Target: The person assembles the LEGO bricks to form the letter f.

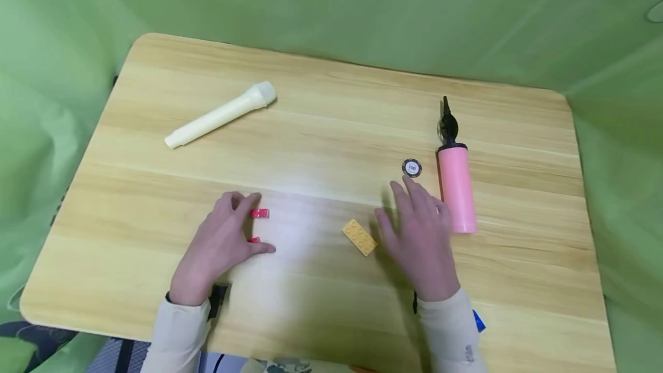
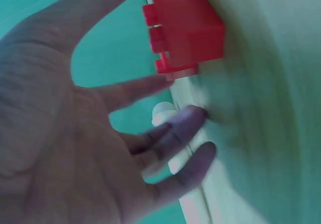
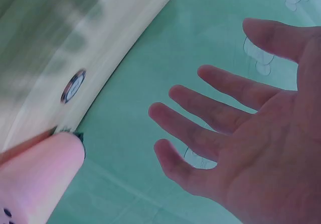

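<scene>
My left hand [image 1: 220,240] is over the left part of the table, thumb and forefinger spread apart around two red toy bricks. One red brick [image 1: 260,213] sits by the forefinger; the other red brick [image 1: 254,240] is partly hidden near the thumb. In the left wrist view a studded red brick [image 2: 188,25] stands close, with the forefinger's tip beside the farther one. My right hand [image 1: 419,235] hovers with loosely extended fingers, holding nothing. To its left lies a yellow studded brick [image 1: 359,237], and just beyond its fingertips a black-and-white poker chip [image 1: 411,167] marked 100.
A pink hand pump [image 1: 457,189] with a black nozzle lies right of the right hand. A white microphone-shaped stick [image 1: 223,114] lies at the back left. Something blue [image 1: 479,321] peeks out beside the right sleeve. Green cloth [image 1: 331,10] surrounds the wooden table [image 1: 331,91].
</scene>
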Demonstrator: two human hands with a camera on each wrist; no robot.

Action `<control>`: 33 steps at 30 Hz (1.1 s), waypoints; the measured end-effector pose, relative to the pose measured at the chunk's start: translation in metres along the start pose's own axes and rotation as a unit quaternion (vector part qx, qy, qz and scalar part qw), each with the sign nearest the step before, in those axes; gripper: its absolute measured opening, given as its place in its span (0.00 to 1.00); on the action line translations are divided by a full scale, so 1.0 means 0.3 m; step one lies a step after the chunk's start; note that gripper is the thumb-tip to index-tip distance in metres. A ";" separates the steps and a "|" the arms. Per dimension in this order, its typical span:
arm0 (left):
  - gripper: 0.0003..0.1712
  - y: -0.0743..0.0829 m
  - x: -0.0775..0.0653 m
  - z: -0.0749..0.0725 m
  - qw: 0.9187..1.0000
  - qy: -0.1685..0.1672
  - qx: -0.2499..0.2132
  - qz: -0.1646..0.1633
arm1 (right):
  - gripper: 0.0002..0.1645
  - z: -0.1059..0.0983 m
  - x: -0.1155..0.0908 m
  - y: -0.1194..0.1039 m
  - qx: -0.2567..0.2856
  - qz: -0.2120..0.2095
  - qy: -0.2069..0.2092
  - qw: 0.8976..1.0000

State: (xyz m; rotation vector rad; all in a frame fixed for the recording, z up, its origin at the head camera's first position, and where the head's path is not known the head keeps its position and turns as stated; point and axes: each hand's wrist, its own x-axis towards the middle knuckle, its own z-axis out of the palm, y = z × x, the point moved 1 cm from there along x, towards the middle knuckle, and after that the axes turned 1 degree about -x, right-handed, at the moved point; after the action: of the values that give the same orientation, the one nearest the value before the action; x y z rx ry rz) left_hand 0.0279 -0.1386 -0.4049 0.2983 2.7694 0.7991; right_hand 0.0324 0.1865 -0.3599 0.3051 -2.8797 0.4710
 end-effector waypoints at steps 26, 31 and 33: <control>0.17 -0.021 -0.073 0.056 0.999 0.030 -0.004 0.040 | 0.33 0.272 0.151 -0.446 -0.094 -0.222 -0.171 0.955; 0.12 -0.023 -0.081 0.036 0.998 0.037 -0.022 0.040 | 0.30 0.305 0.182 -0.445 -0.102 -0.228 -0.170 0.953; 0.11 -0.030 -0.086 0.021 0.998 0.041 -0.030 0.031 | 0.28 0.316 0.191 -0.445 -0.107 -0.227 -0.174 0.952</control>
State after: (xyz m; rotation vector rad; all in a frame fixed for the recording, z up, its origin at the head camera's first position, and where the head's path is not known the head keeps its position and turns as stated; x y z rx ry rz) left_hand 0.0529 -0.1495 -0.4105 0.3484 2.8168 0.9282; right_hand -0.0070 0.0213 -0.3955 1.0741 -3.0033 0.0197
